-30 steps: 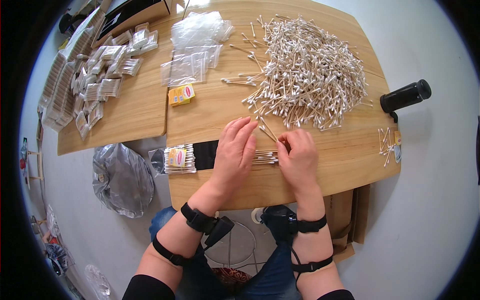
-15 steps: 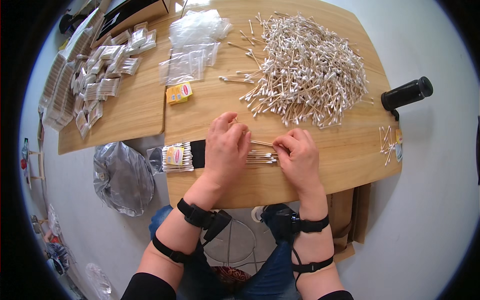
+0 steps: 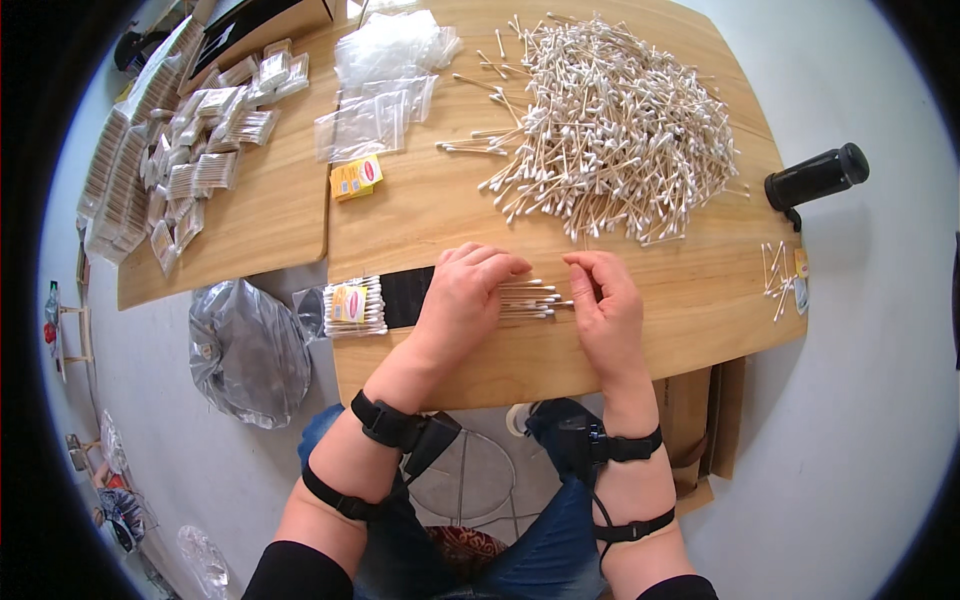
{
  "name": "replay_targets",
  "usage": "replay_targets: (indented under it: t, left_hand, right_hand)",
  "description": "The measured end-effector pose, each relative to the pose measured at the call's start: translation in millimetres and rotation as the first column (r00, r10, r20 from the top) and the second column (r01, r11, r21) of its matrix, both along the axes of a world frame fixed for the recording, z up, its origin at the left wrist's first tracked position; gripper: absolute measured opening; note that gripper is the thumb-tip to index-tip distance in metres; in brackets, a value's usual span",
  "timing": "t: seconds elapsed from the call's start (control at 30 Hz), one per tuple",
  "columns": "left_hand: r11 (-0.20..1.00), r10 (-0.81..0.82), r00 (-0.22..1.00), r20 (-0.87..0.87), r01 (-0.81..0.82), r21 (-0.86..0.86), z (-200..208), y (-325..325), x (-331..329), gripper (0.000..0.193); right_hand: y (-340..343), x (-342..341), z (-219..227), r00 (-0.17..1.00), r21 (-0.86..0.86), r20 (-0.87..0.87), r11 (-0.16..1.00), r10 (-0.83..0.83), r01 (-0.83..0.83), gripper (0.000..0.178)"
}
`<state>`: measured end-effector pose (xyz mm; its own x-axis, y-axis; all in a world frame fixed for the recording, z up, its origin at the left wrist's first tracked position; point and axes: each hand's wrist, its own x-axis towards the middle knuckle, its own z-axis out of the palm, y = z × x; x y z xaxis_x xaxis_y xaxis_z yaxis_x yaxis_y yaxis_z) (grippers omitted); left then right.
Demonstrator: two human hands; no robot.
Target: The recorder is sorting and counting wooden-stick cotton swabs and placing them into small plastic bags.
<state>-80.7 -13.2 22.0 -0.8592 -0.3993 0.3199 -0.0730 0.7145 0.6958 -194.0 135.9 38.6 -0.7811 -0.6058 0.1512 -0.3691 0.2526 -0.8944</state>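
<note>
Printed yellow label [image 3: 348, 304] | clear bag [image 3: 310, 313], cotton swabs [image 3: 374, 306] inside | your left hand [image 3: 465, 288] over loose swabs [image 3: 527, 299], right hand [image 3: 609, 303] beside; both grips unclear

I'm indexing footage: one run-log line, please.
left hand: over white-tipped tan-stemmed cotton swabs | right hand: beside their ends | beyond: heap of loose swabs

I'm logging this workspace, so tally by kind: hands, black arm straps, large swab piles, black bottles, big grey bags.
Hands (left hand, right hand): 2
Black arm straps: 4
Large swab pile: 1
Black bottle: 1
Big grey bag: 1
Total: 9
</note>
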Motion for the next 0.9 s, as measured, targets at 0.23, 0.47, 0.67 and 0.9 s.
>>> replay_targets:
  t: [0.23, 0.47, 0.67, 0.9]
  left_hand:
    - [0.908, 0.102, 0.995, -0.015, -0.087, 0.409, 2.0, 12.2, 10.9, 0.029]
    - [0.569, 0.242, 0.961, -0.135, -0.028, 0.822, 9.4, 25.8, 15.6, 0.042]
    - [0.507, 0.256, 0.939, -0.228, 0.071, 0.859, 0.0, 24.2, 14.5, 0.048]
    - [0.989, 0.07, 0.98, 0.185, -0.044, -0.142, -1.5, 20.0, 26.0, 0.064]
  right_hand:
    - [-7.1, 14.5, -12.2, 0.985, -0.186, 0.17, 0.983, 0.042, -0.01, 0.025]
    - [-21.1, 34.5, -16.2, 0.968, -0.26, 0.224, 0.964, 0.116, -0.055, 0.034]
    - [-32.5, 47.1, -13.7, 0.952, -0.291, 0.275, 0.955, 0.134, -0.05, 0.038]
    - [-25.6, 27.5, -13.6, 0.957, -0.395, 0.284, 0.916, 0.051, 0.068, 0.04]
